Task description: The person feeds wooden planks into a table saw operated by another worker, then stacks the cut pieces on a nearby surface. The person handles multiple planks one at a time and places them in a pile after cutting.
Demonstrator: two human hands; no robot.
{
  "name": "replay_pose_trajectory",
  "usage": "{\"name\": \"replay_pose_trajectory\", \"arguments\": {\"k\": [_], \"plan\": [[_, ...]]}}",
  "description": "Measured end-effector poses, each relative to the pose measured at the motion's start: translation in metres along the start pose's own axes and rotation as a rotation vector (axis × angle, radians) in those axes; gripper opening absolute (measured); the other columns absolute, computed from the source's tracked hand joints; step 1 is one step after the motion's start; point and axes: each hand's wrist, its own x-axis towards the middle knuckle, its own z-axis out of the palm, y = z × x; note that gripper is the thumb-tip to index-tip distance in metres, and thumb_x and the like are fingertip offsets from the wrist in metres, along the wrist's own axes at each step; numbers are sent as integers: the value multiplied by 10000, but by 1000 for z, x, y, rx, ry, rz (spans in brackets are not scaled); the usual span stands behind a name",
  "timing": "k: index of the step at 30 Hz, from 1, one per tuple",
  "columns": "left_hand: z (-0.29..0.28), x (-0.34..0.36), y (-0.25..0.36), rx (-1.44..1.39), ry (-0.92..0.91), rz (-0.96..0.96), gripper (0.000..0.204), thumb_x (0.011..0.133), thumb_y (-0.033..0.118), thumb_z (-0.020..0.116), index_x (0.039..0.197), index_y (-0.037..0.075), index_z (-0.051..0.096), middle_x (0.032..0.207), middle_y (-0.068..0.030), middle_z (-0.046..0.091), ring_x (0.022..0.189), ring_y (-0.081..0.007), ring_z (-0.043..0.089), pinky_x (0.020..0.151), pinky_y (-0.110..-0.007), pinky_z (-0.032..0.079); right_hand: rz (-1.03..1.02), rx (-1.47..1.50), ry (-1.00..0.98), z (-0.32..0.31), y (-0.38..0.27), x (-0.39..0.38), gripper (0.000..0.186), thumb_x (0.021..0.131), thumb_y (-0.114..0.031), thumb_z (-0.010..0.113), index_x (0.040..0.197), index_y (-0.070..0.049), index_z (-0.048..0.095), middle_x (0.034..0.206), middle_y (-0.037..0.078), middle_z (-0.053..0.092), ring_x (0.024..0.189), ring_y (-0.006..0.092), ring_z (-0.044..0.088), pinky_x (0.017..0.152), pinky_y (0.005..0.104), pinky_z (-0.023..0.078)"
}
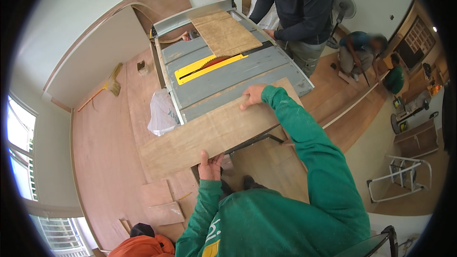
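A long plywood strip (pixel 195 133) lies slantwise in front of me, its right part over the near edge of a grey table saw (pixel 214 94). My left hand (pixel 210 167) is closed on its near edge, thumb on top and the fingers partly hidden beneath. At the far edge, toward the right end, my right hand (pixel 253 96) grips it with bent fingers. Beyond the strip, the round saw blade (pixel 216 61) rises through a yellow insert (pixel 193 70); whether it spins I cannot tell. Another plywood piece (pixel 226 33) lies past the blade, near the metal fence (pixel 195 16).
A co-worker in dark clothes (pixel 304 7) stands at the saw's far right, one hand on its edge. Two people (pixel 359 50) crouch farther right. A broom (pixel 113 85) and board offcuts (pixel 159 202) lie left. An orange garment (pixel 143 247) shows near left, a step stool (pixel 400 178) right.
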Motion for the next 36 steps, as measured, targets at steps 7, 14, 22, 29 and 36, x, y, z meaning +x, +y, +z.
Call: {"name": "replay_pose_trajectory", "arguments": {"k": [7,14,22,29,36], "plan": [[14,5,2,-16,4,3,535,885,379,594,1256,33,425,1215,-143,523,1087,-299,535,948,-463,452,-108,-190,213,8,-11,9,605,755,-547,608,1096,-47,625,1091,133,596,1077,309,528,899,413,422],[21,16,-2,-21,-40,-49,567,895,413,563,1270,18,409,1209,-160,524,1079,-313,541,926,-464,460,-119,-138,652,50,-28,7,460,863,-496,489,934,-68,644,1014,112,596,1003,296,517,946,472,304],[-6,7,12,119,-277,-362,680,890,546,476,1267,-12,381,1190,-230,515,1059,-348,551,902,-460,467,-139,-135,695,51,-26,10,459,870,-500,475,861,-72,640,973,118,592,970,291,521,909,453,313],[-83,-8,47,128,-56,-138,659,865,558,513,1283,63,392,1230,-220,491,1059,-354,553,885,-476,478,-146,-157,723,53,-23,11,453,870,-491,481,824,-71,642,948,116,587,931,291,529,897,441,317],[-96,-7,116,-145,29,277,628,876,559,489,1306,104,434,1246,-119,528,1070,-294,564,842,-444,518,-192,-91,736,55,-22,15,408,872,-453,500,796,-75,635,912,103,583,915,284,530,884,423,322]]}}
